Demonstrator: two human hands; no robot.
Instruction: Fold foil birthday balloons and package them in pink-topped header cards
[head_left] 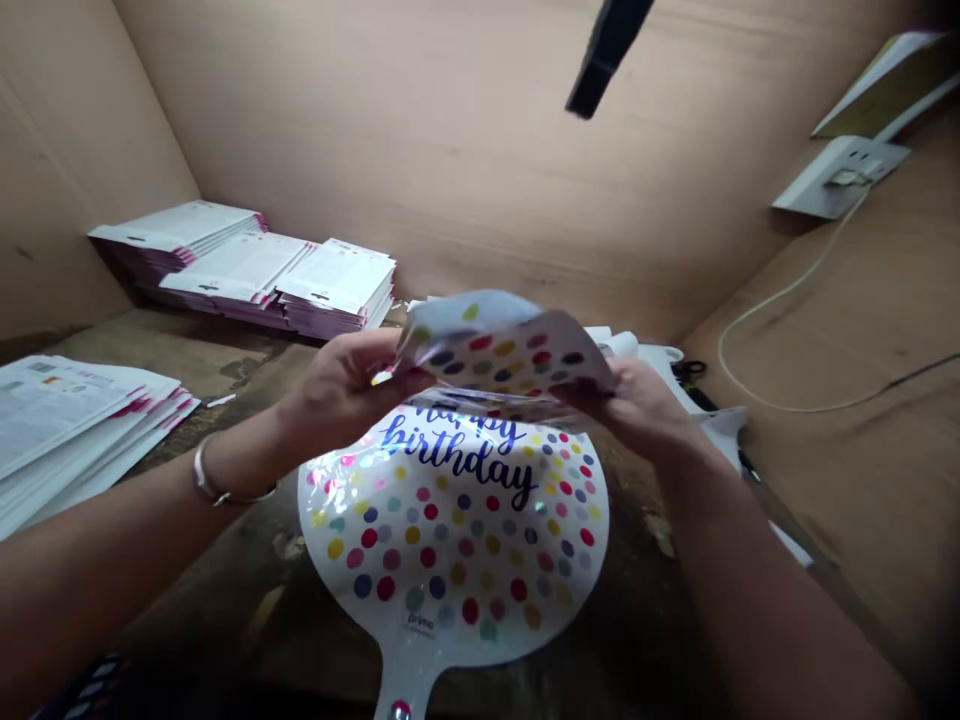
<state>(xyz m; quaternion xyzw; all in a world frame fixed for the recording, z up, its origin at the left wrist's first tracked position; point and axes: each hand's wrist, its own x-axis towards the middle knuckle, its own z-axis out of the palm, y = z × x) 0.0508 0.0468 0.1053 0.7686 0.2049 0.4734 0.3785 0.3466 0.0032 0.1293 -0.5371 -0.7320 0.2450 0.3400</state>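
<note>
A flat, uninflated foil balloon (457, 540) with coloured dots and the words "happy birthday" lies on the table, its tail pointing toward me. My left hand (349, 385) pinches the left side of the balloon's upper part, thumb on top. On the other side my right hand (630, 400) grips the right edge. Between them the dotted upper part is raised and bent over toward me, covering the top of the lettering. Some fingers of both hands are hidden behind the foil.
Stacks of white printed packets (240, 265) stand against the back wall at left. More packets (67, 420) lie fanned at the left edge. At right are scissors (688, 370), a socket box (840, 178) and a hanging cable (724, 345). A dark strip (609, 60) hangs overhead.
</note>
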